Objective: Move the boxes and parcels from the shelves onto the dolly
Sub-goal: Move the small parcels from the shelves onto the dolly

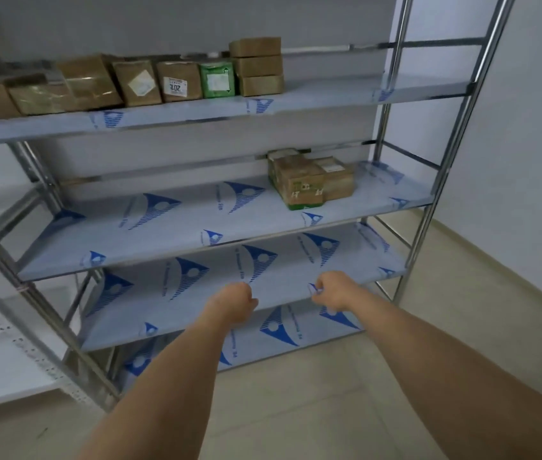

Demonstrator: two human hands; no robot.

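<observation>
A row of brown cardboard boxes (137, 83) stands on the top shelf (329, 94), with a green box (217, 80) and a stack of three small brown boxes (258, 66) at its right end. On the second shelf (163, 227), a few taped boxes (306, 180) sit together at the right. My left hand (234, 302) and my right hand (331, 290) reach forward side by side in front of the third shelf (216, 287). Their fingers are loosely curled and hold nothing. No dolly is in view.
The steel rack has upright posts at the right (455, 144) and slanted frame bars at the left (30, 293). A white wall (528, 161) is close on the right. Beige tiled floor (329, 410) lies in front. Another white shelf edge (4, 343) shows at the left.
</observation>
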